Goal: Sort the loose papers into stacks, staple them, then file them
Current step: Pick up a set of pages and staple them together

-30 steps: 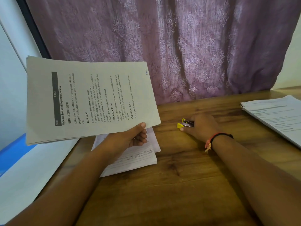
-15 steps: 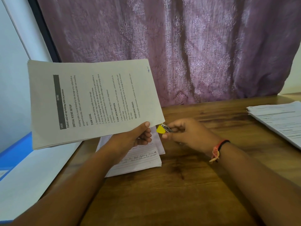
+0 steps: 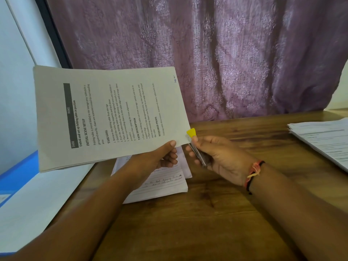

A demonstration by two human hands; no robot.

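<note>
A mauve patterned curtain hangs behind the brown wooden bench. Your left grip pinches the grey printed sheaf of papers by its lower edge, held above the bench. Your right grip is closed round the small yellow-tipped metal stapler, whose nose is at the sheaf's corner. Pinched at one edge only, the sheets may fan or slip, and the staple could miss the back pages
</note>
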